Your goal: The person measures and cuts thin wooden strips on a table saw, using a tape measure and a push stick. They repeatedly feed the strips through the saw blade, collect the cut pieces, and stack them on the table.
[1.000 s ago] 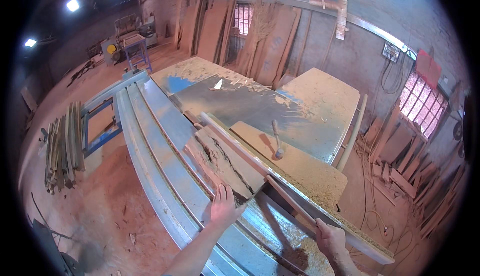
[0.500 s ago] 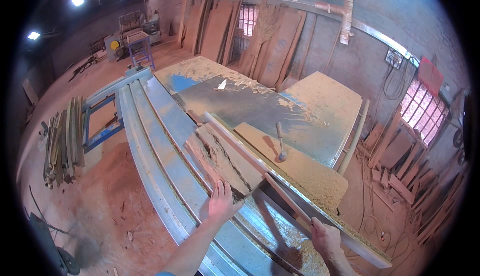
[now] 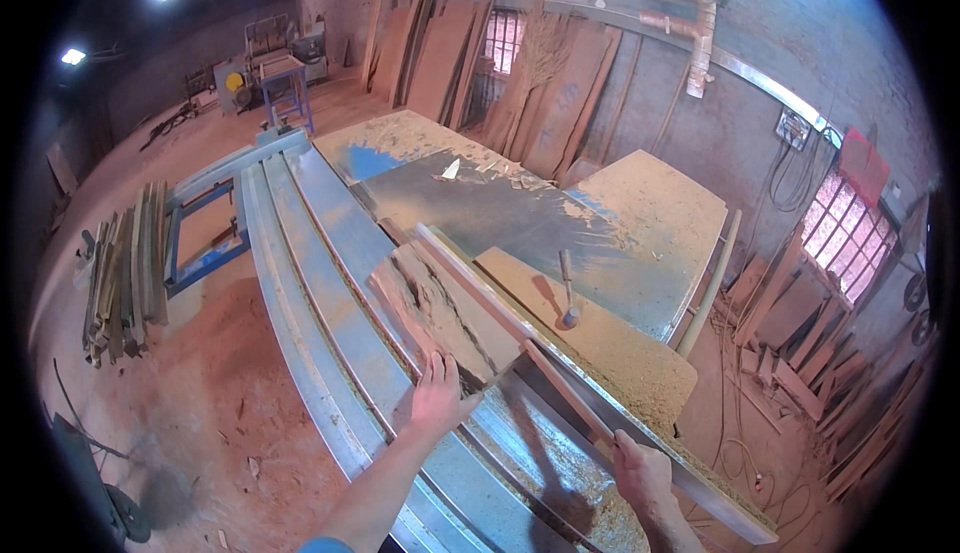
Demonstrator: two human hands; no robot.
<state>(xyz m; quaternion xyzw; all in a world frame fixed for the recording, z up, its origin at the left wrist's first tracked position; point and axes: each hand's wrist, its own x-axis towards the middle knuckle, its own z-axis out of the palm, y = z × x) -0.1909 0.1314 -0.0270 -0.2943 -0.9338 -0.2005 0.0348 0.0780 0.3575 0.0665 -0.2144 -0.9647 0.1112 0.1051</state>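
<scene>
A slab of rough wood with a dark, ragged crack along it lies on the metal sliding table, against a long straight fence. My left hand grips the slab's near left corner, fingers along its side and thumb at the near end. My right hand is closed around the near end of a thin wooden stick. The stick's far end reaches the slab's near right corner, beside the fence. My right palm and the stick's end inside it are hidden.
A brush rests on a sawdust-covered board beyond the fence. Wood scraps litter the dark tabletop. Bundled wood strips lie on the floor at left. Planks lean on the far wall; offcuts pile at right.
The whole view has shifted slightly. Both hands keep their holds on the slab and the stick, which have moved little, if at all.
</scene>
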